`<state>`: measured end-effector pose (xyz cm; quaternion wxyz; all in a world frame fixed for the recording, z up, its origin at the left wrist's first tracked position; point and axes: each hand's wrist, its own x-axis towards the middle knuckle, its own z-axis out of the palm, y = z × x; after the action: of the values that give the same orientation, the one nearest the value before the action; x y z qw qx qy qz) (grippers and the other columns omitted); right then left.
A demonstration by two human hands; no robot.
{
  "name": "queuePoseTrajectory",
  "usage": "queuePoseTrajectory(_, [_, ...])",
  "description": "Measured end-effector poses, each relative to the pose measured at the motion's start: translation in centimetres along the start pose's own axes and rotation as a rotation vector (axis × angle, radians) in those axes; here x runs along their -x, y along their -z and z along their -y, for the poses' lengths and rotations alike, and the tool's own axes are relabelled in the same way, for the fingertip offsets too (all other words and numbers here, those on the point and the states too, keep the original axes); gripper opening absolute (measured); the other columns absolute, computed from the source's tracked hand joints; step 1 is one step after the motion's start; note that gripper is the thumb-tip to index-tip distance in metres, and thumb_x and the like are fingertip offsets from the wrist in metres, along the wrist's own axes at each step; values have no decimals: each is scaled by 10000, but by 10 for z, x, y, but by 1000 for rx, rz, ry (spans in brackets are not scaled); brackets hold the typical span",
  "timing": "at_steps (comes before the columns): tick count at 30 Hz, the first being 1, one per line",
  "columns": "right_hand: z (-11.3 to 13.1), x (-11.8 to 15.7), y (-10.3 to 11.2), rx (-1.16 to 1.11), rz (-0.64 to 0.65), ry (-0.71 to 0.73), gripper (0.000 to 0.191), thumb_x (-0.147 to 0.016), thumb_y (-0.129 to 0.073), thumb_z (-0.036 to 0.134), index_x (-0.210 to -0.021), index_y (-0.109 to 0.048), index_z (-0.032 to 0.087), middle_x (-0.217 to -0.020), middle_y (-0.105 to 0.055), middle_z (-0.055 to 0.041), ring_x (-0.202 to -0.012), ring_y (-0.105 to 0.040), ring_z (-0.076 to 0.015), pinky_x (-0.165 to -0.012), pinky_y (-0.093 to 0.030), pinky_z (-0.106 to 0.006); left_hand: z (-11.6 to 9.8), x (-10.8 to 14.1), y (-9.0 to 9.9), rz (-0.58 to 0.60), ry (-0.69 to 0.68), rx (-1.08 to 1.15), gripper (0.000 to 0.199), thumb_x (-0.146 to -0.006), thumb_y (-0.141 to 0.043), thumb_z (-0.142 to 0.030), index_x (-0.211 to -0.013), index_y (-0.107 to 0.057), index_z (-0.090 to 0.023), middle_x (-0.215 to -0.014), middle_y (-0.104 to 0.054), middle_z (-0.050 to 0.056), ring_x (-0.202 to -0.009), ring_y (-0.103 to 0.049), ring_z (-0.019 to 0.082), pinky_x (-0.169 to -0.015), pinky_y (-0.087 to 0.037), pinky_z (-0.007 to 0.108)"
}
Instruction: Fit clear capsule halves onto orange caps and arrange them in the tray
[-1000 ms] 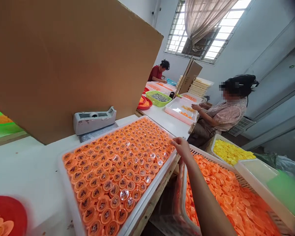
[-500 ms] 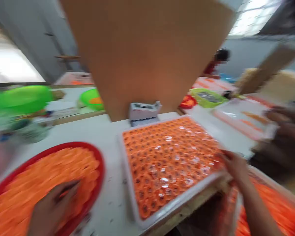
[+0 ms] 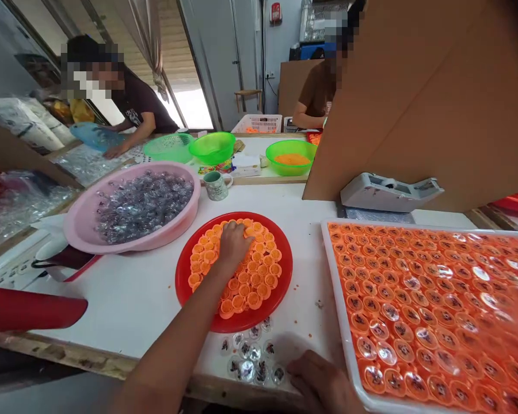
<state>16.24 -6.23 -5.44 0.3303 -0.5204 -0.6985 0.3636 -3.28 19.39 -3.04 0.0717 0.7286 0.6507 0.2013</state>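
A red round plate (image 3: pixel 285 256) holds a layer of small orange round cups (image 3: pixel 254 300). My left hand (image 3: pixel 233 244) reaches into its far part, fingers bent down and closed around an orange cup, with the fingertips partly hidden. My right hand (image 3: pixel 322 379) is low by the table's front edge, fingers curled; whatever is in them is hidden. Just left of it lie several clear round discs with dark prints (image 3: pixel 247 370). At right, a white-rimmed tray (image 3: pixel 344 328) is filled with rows of orange cups topped by printed clear discs (image 3: pixel 402 330).
A pink basin (image 3: pixel 80 227) of clear pieces stands at left, beside a mug (image 3: pixel 216 186). Green bowls (image 3: pixel 212 148) sit farther back. A cardboard panel (image 3: pixel 418 103) rises behind a grey-white device (image 3: pixel 388 192). Two people (image 3: pixel 140 100) work across the table.
The view has swung left. My right hand has left the tray's right side and come to the loose discs. My left hand stays over the plate, now at its far part.
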Motion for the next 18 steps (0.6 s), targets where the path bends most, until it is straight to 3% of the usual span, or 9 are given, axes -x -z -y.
queuePoseTrajectory(2, [3, -6, 3, 33, 82, -41, 236, -945, -446, 227, -875, -671, 241, -777, -655, -37, -679, -661, -176, -606, -534, -259, -1, -7, -7, 22, -25, -28, 174, -774, -606, -214, -929, -666, -163, -986, -614, 123, -1052, -520, 311, -884, -453, 413])
queuePoseTrajectory(6, [6, -7, 13, 45, 103, -143, 220, -940, -447, 153, -932, -661, 203, -832, -654, -54, -757, -653, -183, -700, -529, -284, -2, -13, -20, 38, -9, -62, 219, -803, -562, -194, -1001, -642, -145, -1043, -586, 145, -1096, -478, 333, -917, -409, 440])
queuePoseTrajectory(12, [-1, -3, 5, 92, 154, -228, 206, -897, -470, 88, -877, -646, 194, -805, -634, -35, -717, -618, -175, -664, -506, -281, -3, -12, -31, 36, 26, -86, 246, -811, -570, -205, -1042, -617, -134, -1073, -576, 159, -1139, -452, 352, -918, -384, 462])
queuePoseTrajectory(15, [0, -8, 0, 69, 166, -223, 200, -837, -505, 35, -870, -623, 193, -826, -608, -29, -734, -602, -168, -671, -497, -269, -2, -11, -32, 20, 28, -78, 212, -803, -578, -191, -1003, -620, -136, -1055, -580, 158, -1123, -462, 349, -904, -395, 454])
queuePoseTrajectory(18, [5, -16, 0, 61, 250, -120, 278, -781, -477, -29, -866, -620, 194, -869, -577, -25, -759, -581, -151, -674, -473, -244, -3, -6, -29, -1, 14, -52, 198, -781, -601, -171, -976, -617, -145, -1032, -582, 137, -1091, -477, 318, -886, -417, 409])
